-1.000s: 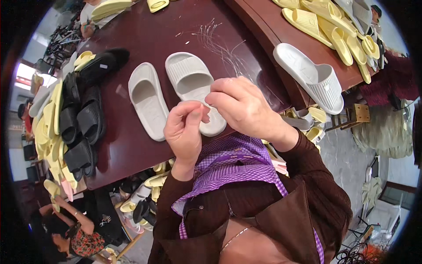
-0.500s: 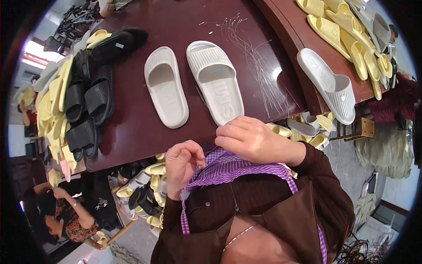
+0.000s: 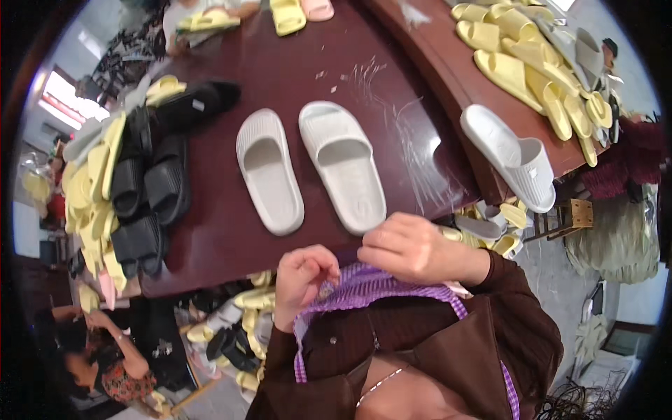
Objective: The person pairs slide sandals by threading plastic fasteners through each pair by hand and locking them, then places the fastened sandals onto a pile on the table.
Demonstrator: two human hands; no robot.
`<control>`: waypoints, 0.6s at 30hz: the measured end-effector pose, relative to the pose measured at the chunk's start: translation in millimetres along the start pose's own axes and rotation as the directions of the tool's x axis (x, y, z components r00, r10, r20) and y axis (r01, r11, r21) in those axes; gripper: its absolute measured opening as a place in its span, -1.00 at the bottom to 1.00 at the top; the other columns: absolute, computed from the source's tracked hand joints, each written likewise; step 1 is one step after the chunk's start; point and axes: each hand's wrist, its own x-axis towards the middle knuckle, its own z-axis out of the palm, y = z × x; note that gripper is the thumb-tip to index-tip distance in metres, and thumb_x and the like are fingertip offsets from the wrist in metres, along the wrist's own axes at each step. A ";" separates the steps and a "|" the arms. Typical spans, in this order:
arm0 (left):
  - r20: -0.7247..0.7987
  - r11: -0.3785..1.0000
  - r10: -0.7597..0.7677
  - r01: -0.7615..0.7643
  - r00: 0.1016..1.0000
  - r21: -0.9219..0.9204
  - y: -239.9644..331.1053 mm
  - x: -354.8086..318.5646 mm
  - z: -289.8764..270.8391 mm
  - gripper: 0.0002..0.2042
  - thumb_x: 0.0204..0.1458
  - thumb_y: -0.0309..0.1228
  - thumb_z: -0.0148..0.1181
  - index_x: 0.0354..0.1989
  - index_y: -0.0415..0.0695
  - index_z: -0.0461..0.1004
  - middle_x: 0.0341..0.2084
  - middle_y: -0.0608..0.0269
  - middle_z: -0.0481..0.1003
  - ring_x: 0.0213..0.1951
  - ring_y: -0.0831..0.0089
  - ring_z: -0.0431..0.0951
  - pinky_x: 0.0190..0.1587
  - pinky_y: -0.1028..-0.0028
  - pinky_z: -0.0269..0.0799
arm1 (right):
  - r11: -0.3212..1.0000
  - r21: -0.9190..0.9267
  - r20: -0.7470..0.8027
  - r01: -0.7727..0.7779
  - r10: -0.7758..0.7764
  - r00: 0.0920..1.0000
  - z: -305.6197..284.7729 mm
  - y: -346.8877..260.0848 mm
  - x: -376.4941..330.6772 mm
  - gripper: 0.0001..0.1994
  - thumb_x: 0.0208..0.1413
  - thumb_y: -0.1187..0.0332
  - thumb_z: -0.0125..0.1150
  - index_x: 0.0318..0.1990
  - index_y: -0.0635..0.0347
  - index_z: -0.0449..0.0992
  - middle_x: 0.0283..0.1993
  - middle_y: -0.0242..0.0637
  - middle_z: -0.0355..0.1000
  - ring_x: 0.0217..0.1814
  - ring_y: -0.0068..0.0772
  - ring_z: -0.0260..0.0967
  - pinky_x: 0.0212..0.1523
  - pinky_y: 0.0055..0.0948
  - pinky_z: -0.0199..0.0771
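Observation:
Two light grey slide sandals lie side by side on the dark red table, the left slide (image 3: 269,175) and the right slide (image 3: 344,168), their heels toward me. My right hand (image 3: 413,246) is closed in a pinch just by the heel of the right one. My left hand (image 3: 305,274) is closed too, fingers curled, over the purple checked apron (image 3: 378,280) at the table's near edge. What either hand pinches, if anything, is too small or hidden to make out.
Black slides (image 3: 166,178) and a heap of yellow slides (image 3: 91,189) fill the left side. Thin clear strands (image 3: 420,157) lie right of the pair. Another grey slide (image 3: 511,157) rests at the right edge, near yellow slides (image 3: 507,73). Co-workers sit at far left and lower left.
The view has tilted, so the grey pair sits lower in the picture and yellow and pink slides show at the far side. Both hands stay closed near the apron.

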 end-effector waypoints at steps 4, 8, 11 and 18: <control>0.046 0.999 0.036 -0.035 0.998 -0.028 -0.9 2.8 1.8 -0.64 0.04 -0.17 0.14 -0.38 -0.34 0.47 -0.51 0.04 0.43 -0.45 0.31 0.44 -0.38 0.43 0.39 | 0.998 -0.050 -0.036 0.027 -0.029 0.999 -3.9 -1.9 -1.9 -0.80 -0.28 0.41 0.10 -0.40 0.25 0.42 -0.38 -0.31 0.34 -0.39 -0.42 0.34 -0.38 -0.48 0.34; 0.119 0.993 0.074 -0.061 0.990 -0.102 -4.5 -0.8 4.0 -0.64 0.04 -0.19 0.15 -0.39 -0.34 0.48 -0.52 0.02 0.44 -0.44 0.26 0.44 -0.37 0.43 0.37 | 0.997 -0.061 -0.067 0.041 -0.045 0.997 -8.1 -8.2 -2.7 -0.78 -0.28 0.41 0.11 -0.37 0.26 0.43 -0.38 -0.30 0.35 -0.40 -0.41 0.35 -0.39 -0.47 0.34; 0.184 0.989 0.118 -0.098 0.976 -0.110 -4.5 -0.7 5.6 -0.67 0.04 -0.21 0.15 -0.39 -0.34 0.49 -0.50 0.01 0.45 -0.43 0.24 0.43 -0.37 0.44 0.36 | 0.997 -0.049 -0.083 0.053 -0.057 0.995 -9.6 -11.0 -4.1 -0.74 -0.28 0.43 0.13 -0.32 0.26 0.46 -0.36 -0.28 0.36 -0.40 -0.38 0.35 -0.40 -0.46 0.34; 0.155 0.999 0.032 -0.037 0.987 0.029 -9.8 8.0 -6.3 -0.69 0.06 -0.25 0.12 -0.37 -0.33 0.49 -0.47 0.00 0.46 -0.45 0.28 0.44 -0.39 0.41 0.38 | 0.994 -0.087 0.083 -0.074 0.081 0.993 22.8 7.8 -16.1 -0.79 -0.26 0.43 0.13 -0.36 0.20 0.43 -0.36 -0.30 0.35 -0.36 -0.35 0.38 -0.37 -0.41 0.36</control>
